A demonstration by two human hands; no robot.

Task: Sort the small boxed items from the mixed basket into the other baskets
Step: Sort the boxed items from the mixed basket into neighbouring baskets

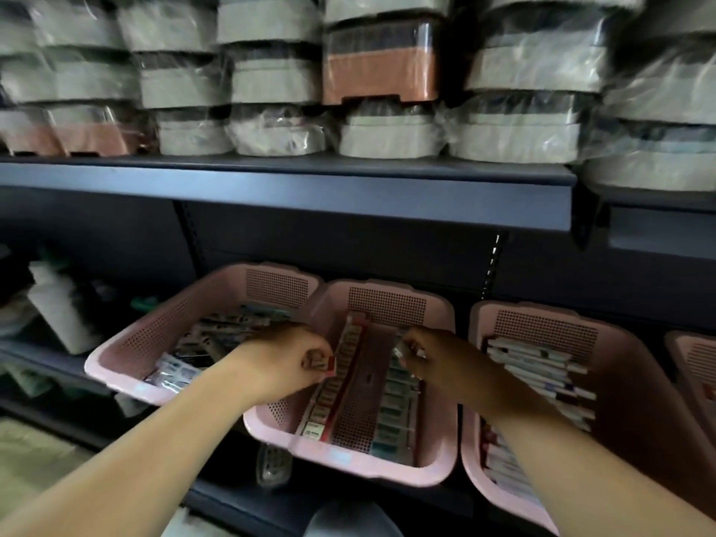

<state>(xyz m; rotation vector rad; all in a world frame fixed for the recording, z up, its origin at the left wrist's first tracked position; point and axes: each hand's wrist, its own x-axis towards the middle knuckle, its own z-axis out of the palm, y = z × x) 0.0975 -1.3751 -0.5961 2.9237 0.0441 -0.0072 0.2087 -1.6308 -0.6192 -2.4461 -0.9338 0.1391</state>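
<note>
Where we reach: both our forearms stretch over the lower shelf to the middle basket (387,472), one of several pink perforated baskets set side by side.
Left hand (294,362): fingers curled tight, pinching a small red-edged box (324,364) right beside the row of red-and-white boxes (329,397) along that basket's left side.
Right hand (438,362): fingers curled round a small pale item (401,348) above the row of darker boxes (395,412) on the basket's right side; it is too blurred for us to tell what it is.
Between the rows: a bare strip of perforated floor.
Left basket (116,375): jumbled packets and boxes, partly hidden behind our left wrist.
Right basket (476,343): flat boxes (542,366) packed in a row; our right forearm crosses over it.
Far-right basket (693,366): only an edge shows.
Upper shelf (271,195): stacked plastic-wrapped containers (271,79), mostly grey, a few pinkish.
Far left: a white bottle (58,308), leaning.
</note>
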